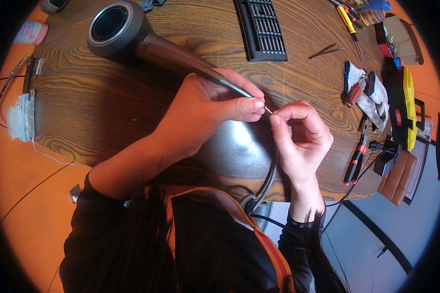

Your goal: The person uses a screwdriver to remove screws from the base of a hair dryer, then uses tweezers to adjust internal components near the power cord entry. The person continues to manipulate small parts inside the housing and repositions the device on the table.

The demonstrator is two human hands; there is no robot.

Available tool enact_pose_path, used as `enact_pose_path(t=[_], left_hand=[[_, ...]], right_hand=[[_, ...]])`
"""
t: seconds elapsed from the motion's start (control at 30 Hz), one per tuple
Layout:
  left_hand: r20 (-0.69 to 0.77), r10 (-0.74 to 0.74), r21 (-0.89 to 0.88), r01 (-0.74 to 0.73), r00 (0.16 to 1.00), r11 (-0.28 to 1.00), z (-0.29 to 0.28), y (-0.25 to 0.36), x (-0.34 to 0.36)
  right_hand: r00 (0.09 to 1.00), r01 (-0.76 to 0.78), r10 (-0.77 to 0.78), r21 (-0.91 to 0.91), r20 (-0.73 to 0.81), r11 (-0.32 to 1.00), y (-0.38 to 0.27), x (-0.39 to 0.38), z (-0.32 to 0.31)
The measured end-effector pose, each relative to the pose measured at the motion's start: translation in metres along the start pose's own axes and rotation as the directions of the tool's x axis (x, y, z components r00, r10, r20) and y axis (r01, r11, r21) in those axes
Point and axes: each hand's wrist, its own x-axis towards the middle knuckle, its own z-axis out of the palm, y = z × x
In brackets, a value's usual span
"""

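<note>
Pinching slim, glossy silver-grey rod (236,89) in left hand (200,105); right hand (303,139) grasping its thin, pale tip (268,111).

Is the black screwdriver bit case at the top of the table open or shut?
Open: in the screwdriver bit case, rows of metal bits show uncovered.

Room to pass lies over the left tabletop (76,110), nearer than the bulky grey appliance (143,35), and between the far bit case (268,30) and the gloves (374,103) at right; pliers (357,157) and a toolbox (407,105) crowd the right edge.
</note>
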Motion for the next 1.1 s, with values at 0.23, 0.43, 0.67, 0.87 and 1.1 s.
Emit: enact_pose_path(t=[0.23, 0.43, 0.67, 0.87, 1.1], left_hand=[[0.033, -0.01, 0.001, 0.01, 0.999, 1.0, -0.001, 0.001, 0.001], [0.034, 0.007, 0.104, -0.011, 0.999, 0.994, -0.001, 0.004, 0.002], [0.037, 0.036, 0.248, -0.044, 0.999, 0.968, -0.001, 0.007, 0.001], [0.109, 0.05, 0.349, -0.085, 0.993, 0.933, 0.001, 0.005, -0.003], [0.336, -0.023, 0.659, -0.217, 0.942, 0.72, 0.008, -0.007, -0.017]], right_hand=[[1.0, 0.023, -0.023, -0.019, 0.016, 1.0, 0.0, 0.0, 0.0], [1.0, 0.013, -0.012, -0.013, 0.026, 1.0, 0.001, 0.0, 0.001], [0.996, -0.05, 0.047, 0.045, 0.07, 0.998, 0.003, -0.001, 0.002], [0.997, 0.031, -0.042, 0.186, 0.058, 0.982, 0.001, 0.003, -0.011], [0.952, 0.178, -0.223, 0.213, 0.21, 0.961, -0.001, 0.0, -0.007]])
